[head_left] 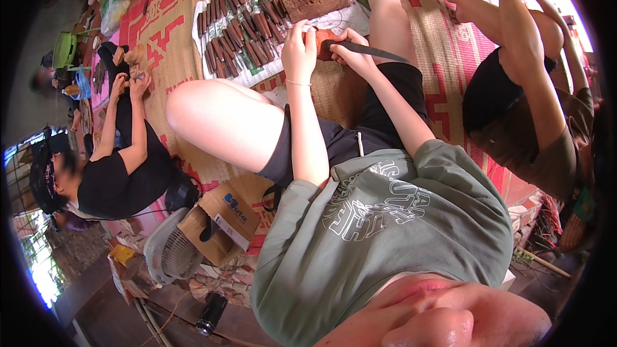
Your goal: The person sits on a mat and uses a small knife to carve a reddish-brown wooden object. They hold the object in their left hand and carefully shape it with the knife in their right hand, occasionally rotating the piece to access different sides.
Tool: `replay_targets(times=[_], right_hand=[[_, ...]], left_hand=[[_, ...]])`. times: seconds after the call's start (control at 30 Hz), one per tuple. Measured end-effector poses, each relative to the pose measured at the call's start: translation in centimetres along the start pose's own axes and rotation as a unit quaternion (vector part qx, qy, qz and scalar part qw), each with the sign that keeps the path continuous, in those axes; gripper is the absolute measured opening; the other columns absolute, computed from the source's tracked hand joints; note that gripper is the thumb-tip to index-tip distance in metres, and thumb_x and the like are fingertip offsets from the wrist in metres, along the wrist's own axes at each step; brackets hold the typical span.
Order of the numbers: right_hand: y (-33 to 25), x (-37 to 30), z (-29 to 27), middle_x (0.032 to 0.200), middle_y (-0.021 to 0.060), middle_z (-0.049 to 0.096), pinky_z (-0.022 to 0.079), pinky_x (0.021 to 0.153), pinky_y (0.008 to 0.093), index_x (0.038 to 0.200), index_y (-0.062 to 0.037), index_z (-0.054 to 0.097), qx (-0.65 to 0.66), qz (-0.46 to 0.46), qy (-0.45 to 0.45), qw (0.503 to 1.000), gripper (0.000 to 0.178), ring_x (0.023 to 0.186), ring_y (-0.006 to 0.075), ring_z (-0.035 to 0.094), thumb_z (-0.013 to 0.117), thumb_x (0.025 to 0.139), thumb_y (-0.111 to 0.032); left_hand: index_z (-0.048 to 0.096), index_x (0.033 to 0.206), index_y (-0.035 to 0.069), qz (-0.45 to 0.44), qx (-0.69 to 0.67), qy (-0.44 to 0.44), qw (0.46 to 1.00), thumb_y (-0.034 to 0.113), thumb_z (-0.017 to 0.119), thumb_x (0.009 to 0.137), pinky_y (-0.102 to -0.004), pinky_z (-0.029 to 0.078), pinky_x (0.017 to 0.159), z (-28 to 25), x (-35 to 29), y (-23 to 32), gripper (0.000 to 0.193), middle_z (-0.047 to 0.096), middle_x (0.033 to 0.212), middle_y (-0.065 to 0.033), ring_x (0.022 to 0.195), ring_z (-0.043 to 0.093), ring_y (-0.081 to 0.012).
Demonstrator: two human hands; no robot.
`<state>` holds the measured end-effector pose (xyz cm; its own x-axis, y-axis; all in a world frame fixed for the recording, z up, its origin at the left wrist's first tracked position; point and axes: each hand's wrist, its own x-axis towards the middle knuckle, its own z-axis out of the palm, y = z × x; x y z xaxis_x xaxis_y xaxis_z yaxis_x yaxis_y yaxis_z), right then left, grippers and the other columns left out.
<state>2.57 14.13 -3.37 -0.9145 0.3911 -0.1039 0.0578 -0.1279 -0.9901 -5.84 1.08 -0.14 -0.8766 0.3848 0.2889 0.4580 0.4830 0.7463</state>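
Observation:
In front of my lap, my left hand [299, 51] is closed around a small reddish-brown wooden piece [326, 43]. My right hand [357, 56] grips a long, dark, tapered tool that looks like a file [379, 53]. One end of this tool lies against or close to the wooden piece, while its narrow end points right toward my thigh. Fingers hide part of both things, and I cannot tell the exact contact. Just beyond my hands stands a brown block with a rough, carved-looking face [315, 1].
Several brown-handled tools [241, 26] lie in rows on a white cloth [273, 67] over a patterned mat [172, 9]. One person [122, 173] works with a wooden piece at left; another [527, 109] sits at right. An open cardboard box [225, 218] and a fan [170, 250] stand behind my left side.

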Motion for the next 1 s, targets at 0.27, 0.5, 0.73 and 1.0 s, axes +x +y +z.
replay_targets(times=[0.27, 0.5, 0.73, 1.0], right_hand=[[0.4, 0.0, 0.4, 0.069, 0.0066, 0.060, 0.049, 0.053, 0.0232, 0.077, -0.0008, 0.050, 0.006, -0.012, -0.002, 1.000, 0.014, 0.059, 0.0097, 0.061, 0.064, 0.076, -0.005], [1.2, -0.1, 0.7, 0.069, 0.0051, 0.060, 0.049, 0.054, 0.0231, 0.077, -0.0020, 0.051, 0.052, -0.029, 0.014, 0.998, 0.014, 0.058, 0.0085, 0.059, 0.065, 0.077, -0.005], [2.4, 0.2, 0.7, 0.068, 0.0053, 0.059, 0.049, 0.053, 0.0238, 0.076, -0.0019, 0.051, 0.076, -0.059, 0.021, 0.995, 0.015, 0.057, 0.0088, 0.058, 0.065, 0.077, -0.004], [2.6, 0.7, 1.3, 0.067, 0.0034, 0.058, 0.045, 0.053, 0.0226, 0.074, -0.0032, 0.052, 0.067, -0.057, 0.034, 0.996, 0.015, 0.056, 0.0077, 0.056, 0.067, 0.076, -0.005]], left_hand=[[0.061, 0.102, 0.007, 0.004, -0.010, 0.030, 0.999, 0.021, 0.051, 0.088, -0.0377, 0.048, 0.075, 0.1, 0.0, 0.0, 0.022, 0.064, 0.097, -0.0132, 0.088, 0.062, -0.0315], [0.061, 0.099, 0.007, -0.005, 0.003, 0.040, 0.999, 0.019, 0.053, 0.085, -0.0377, 0.049, 0.073, 0.4, 0.0, -0.2, 0.020, 0.064, 0.095, -0.0127, 0.084, 0.062, -0.0302], [0.061, 0.097, 0.008, -0.013, 0.018, 0.057, 0.998, 0.019, 0.053, 0.084, -0.0375, 0.049, 0.072, 0.7, 0.0, -0.1, 0.019, 0.063, 0.092, -0.0109, 0.081, 0.062, -0.0278], [0.061, 0.096, 0.007, -0.067, 0.012, 0.032, 0.997, 0.020, 0.052, 0.084, -0.0370, 0.049, 0.072, 0.6, 0.1, 0.0, 0.020, 0.065, 0.093, -0.0114, 0.080, 0.063, -0.0277]])
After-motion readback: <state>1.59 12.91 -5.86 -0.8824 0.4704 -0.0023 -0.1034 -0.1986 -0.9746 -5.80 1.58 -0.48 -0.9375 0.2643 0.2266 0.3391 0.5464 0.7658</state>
